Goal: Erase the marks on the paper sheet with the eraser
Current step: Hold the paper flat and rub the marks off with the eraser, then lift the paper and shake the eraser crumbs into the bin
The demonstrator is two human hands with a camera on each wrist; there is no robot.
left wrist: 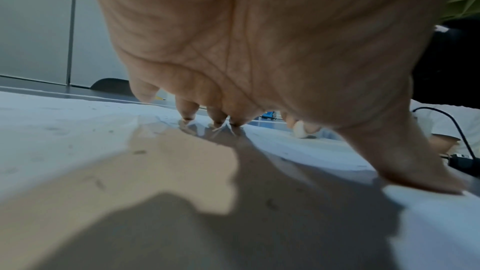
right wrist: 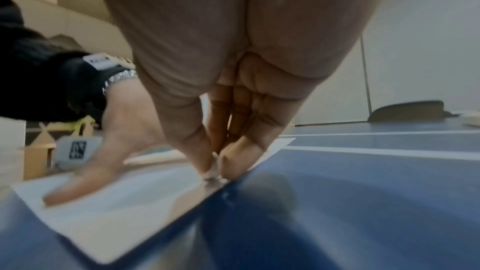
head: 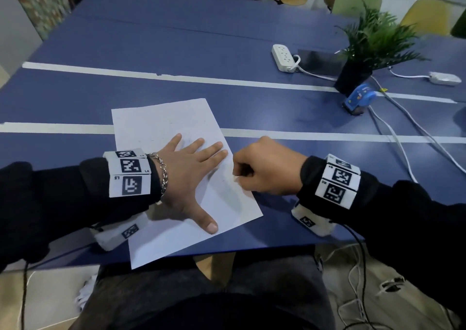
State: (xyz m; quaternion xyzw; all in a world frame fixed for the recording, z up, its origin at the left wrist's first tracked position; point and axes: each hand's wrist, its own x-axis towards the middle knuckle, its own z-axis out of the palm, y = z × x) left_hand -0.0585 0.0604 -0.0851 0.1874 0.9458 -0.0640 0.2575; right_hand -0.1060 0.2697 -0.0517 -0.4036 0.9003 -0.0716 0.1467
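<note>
— Few marks are left on the white rectangular paper sheet (head: 161, 127), as far as I can tell: some faint short dashes across its far half, and one or two small dark ticks near its right edge, just beside my right hand (head: 267, 169).

— And the eraser?

— The small white eraser (right wrist: 213, 168) is pinched between my right thumb and fingertips (right wrist: 233, 157), its tip pressed down on the sheet right at that right edge. From my head I can't see it; the curled fingers hide it.

— What's your other hand doing?

— My left hand (head: 187, 178) lies flat on the middle of the sheet, fingers straight and spread, thumb pointing toward the near edge, holding nothing, only pinning the paper to the blue table (head: 302, 117).

— So how far along?

— I'd judge well into it. The near half looks mostly clean, though shadow and blur may hide something. Left to do: the ticks by the eraser, then the faint dashes farther up.

— Anything else around?

— A white power strip (head: 283, 57), a potted green plant (head: 370, 44) and a blue tape dispenser (head: 358, 100) sit far right, well apart.
</note>
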